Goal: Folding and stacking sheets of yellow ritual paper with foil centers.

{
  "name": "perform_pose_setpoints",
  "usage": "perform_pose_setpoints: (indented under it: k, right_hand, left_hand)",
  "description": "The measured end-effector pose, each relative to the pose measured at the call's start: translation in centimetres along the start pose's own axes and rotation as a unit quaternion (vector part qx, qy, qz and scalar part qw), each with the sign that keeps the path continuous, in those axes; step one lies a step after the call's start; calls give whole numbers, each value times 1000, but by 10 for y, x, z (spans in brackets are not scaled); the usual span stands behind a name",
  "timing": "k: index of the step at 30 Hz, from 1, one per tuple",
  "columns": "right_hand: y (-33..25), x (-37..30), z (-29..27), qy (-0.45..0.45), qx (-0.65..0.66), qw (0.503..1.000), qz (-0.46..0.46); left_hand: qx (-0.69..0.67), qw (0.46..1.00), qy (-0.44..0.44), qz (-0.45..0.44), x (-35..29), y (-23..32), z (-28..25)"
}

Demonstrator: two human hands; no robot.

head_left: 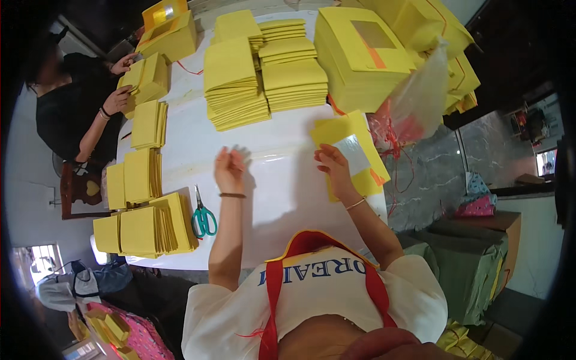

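Observation:
My left hand (229,170) is raised over the white tabletop (270,198), its fingers loosely curled but apart and nothing visible in them. To its right, my right hand (334,167) hovers over or rests on the near part of a flat yellow envelope (369,141) with a silvery window; contact cannot be made out. The fingers of that hand are bent and spaced, gripping nothing. Teal-handled scissors (204,221) lie left of my left forearm. Beyond both hands, stacks of yellow envelopes (237,78) rise from the table, with more piles (296,84) beside them.
Bundles of yellow envelopes (144,174) line the left table edge. Across at far left, a person (66,111) handles another bundle (150,75). A tall windowed stack (360,66) stands at back right, next to a clear plastic bag (423,96) with red string.

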State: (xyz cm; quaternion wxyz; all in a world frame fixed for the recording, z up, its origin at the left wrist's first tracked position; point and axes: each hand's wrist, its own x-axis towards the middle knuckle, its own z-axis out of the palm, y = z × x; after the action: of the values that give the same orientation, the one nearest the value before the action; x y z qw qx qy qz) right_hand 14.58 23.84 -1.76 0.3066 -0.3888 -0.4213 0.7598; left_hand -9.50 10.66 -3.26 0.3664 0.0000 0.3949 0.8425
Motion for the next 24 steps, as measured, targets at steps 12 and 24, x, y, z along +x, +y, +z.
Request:
perform_pose_setpoints:
  k: [12,24]
  right_hand:
    - [-46,-19,-109,63,76,993,-68]
    - [-135,75,-180,-8,39,986,-164]
  left_hand:
    - [226,966,-58,-110,-74,-111,85]
    - [303,948,-87,37,-54,-125,178]
